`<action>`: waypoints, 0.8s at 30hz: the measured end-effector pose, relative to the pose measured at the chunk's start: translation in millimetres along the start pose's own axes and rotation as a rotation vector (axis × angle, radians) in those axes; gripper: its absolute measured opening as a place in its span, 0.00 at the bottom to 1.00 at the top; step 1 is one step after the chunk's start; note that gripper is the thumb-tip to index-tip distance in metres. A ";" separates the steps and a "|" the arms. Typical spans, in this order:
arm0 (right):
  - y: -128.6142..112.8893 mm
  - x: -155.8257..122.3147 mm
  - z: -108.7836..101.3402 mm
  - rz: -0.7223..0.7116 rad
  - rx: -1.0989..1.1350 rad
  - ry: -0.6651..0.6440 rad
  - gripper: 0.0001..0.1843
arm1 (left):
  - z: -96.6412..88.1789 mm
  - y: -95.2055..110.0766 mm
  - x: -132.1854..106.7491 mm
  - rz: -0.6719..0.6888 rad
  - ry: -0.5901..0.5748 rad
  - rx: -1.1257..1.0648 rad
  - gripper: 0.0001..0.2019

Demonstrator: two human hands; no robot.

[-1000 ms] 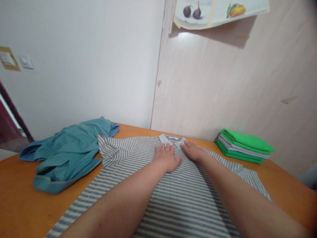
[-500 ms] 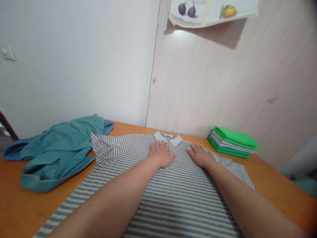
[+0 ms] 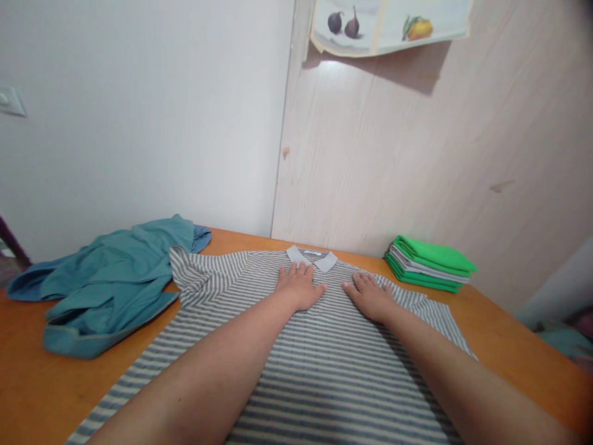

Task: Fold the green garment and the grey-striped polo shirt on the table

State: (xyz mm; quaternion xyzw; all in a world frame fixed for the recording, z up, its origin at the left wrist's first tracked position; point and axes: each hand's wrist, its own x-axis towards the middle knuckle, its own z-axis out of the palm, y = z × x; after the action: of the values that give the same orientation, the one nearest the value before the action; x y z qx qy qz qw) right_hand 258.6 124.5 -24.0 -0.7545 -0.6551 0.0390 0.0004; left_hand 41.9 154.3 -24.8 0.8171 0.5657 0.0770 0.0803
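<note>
A grey-and-white striped polo shirt (image 3: 324,364) lies spread flat on the orange wooden table (image 3: 41,395), its grey collar (image 3: 311,256) toward the wall. My left hand (image 3: 299,287) rests flat on the shirt just below the collar, fingers stretched out. My right hand (image 3: 370,295) lies flat on the shirt to the right of it, fingers spread, near the right shoulder. Neither hand holds anything. The shirt's left sleeve (image 3: 189,270) is rumpled and touches the blue garment.
A crumpled blue garment (image 3: 106,284) lies at the table's left. A stack of folded green and grey clothes (image 3: 428,262) sits at the back right against the pale wooden panel (image 3: 417,154). A fruit picture (image 3: 389,21) hangs above.
My right hand left the collar and slid right and toward me, flat across the shirt's chest. The left hand stayed below the collar. The camera turned slightly right.
</note>
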 end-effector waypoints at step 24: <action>-40.2 -91.7 14.1 -0.290 0.087 0.016 0.48 | -0.6 -6.3 2.5 0.012 -0.011 0.064 0.44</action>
State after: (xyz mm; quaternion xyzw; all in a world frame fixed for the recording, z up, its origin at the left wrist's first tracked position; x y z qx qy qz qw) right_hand 205.3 38.8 -30.6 -0.6516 -0.7549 0.0609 0.0437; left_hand 36.9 158.8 -25.5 0.8229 0.5627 0.0549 0.0568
